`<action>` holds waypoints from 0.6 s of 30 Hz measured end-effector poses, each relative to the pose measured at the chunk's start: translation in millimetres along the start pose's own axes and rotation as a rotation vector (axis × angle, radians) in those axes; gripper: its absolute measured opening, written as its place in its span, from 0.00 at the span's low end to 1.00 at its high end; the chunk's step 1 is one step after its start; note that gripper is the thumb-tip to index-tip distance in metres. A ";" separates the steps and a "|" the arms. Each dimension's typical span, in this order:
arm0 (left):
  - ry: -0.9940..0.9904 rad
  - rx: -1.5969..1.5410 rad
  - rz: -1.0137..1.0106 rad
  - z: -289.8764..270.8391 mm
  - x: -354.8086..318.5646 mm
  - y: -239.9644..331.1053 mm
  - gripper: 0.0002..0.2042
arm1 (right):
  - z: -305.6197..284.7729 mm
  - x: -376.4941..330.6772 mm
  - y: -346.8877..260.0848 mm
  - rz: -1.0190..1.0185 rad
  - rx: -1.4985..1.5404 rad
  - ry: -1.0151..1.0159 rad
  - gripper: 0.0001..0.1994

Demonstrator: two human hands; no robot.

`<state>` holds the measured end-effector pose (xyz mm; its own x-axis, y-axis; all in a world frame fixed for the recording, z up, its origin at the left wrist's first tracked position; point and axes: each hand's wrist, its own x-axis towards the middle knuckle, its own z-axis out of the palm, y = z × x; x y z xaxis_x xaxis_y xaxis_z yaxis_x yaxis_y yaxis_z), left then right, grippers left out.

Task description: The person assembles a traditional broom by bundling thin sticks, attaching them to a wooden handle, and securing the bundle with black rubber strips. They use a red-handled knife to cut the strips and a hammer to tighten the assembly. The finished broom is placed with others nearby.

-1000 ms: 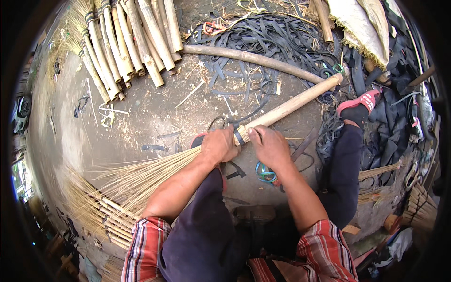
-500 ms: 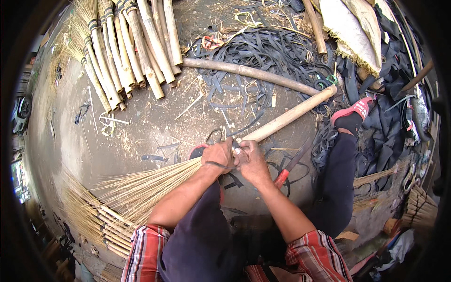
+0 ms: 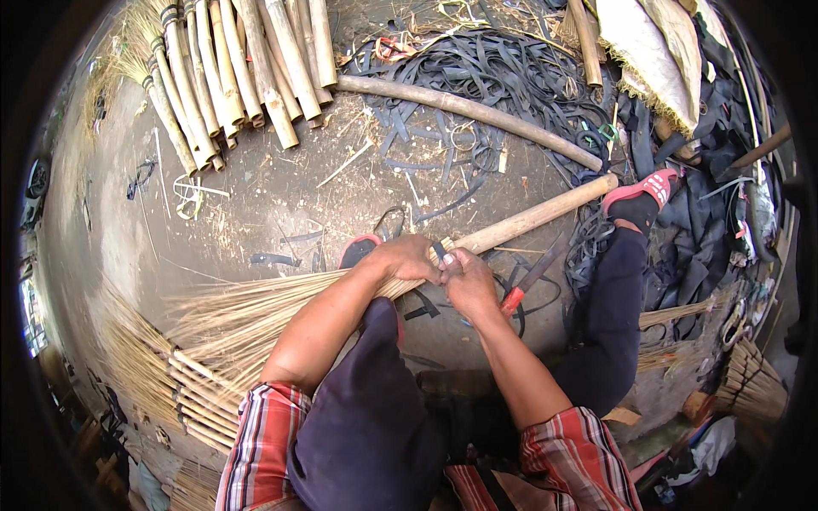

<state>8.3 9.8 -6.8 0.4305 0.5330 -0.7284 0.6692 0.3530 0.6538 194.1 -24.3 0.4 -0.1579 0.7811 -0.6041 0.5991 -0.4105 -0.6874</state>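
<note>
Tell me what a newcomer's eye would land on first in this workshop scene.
At the centre, the left hand and right hand close together on a broom where its straw fan meets the wooden handle, which runs up to the right. Top left lies a row of pale bamboo poles; top centre, a tangle of black rubber strips spreads across the dusty floor.

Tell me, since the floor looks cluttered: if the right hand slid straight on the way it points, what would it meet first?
Probably the left hand, already touching the right hand at the broom binding.
</note>
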 end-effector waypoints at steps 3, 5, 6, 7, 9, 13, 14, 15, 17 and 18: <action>0.289 0.138 0.000 12.2 -5.2 2.8 0.36 | 2.1 3.6 3.7 -0.030 -0.051 0.034 0.12; 0.449 0.277 -0.007 32.0 -13.4 7.8 0.32 | 3.5 5.7 3.1 -0.069 -0.040 0.056 0.13; 0.498 0.362 -0.030 41.3 -16.3 10.1 0.31 | 4.7 7.0 1.7 -0.077 -0.019 0.067 0.13; 0.522 0.388 0.014 47.2 -16.4 11.1 0.26 | 5.8 7.7 0.1 0.000 -0.006 0.029 0.13; 0.542 0.421 -0.032 52.1 -13.0 9.8 0.24 | 8.3 7.5 -3.0 -0.038 -0.001 0.057 0.13; 0.448 0.369 -0.141 40.5 0.0 4.0 0.21 | 7.8 0.9 -4.5 -0.023 -0.051 0.053 0.14; 0.422 0.352 -0.163 35.2 3.1 3.9 0.21 | 6.1 -1.5 -2.9 -0.035 -0.034 0.047 0.14; 0.323 0.317 -0.141 27.5 6.4 4.3 0.22 | 4.1 -3.6 -0.8 -0.049 0.015 0.035 0.14; 0.091 0.221 -0.077 12.7 10.6 6.6 0.24 | 0.6 -5.3 5.1 -0.036 0.160 0.037 0.14; 0.014 0.135 -0.076 6.1 9.8 7.6 0.25 | -0.1 -4.8 7.7 0.088 0.205 0.005 0.14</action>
<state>21.3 12.9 -10.3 0.3679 0.5197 -0.7710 0.7750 0.2868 0.5631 199.6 -31.1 -2.0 -0.1080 0.7398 -0.6641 0.4379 -0.5643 -0.6999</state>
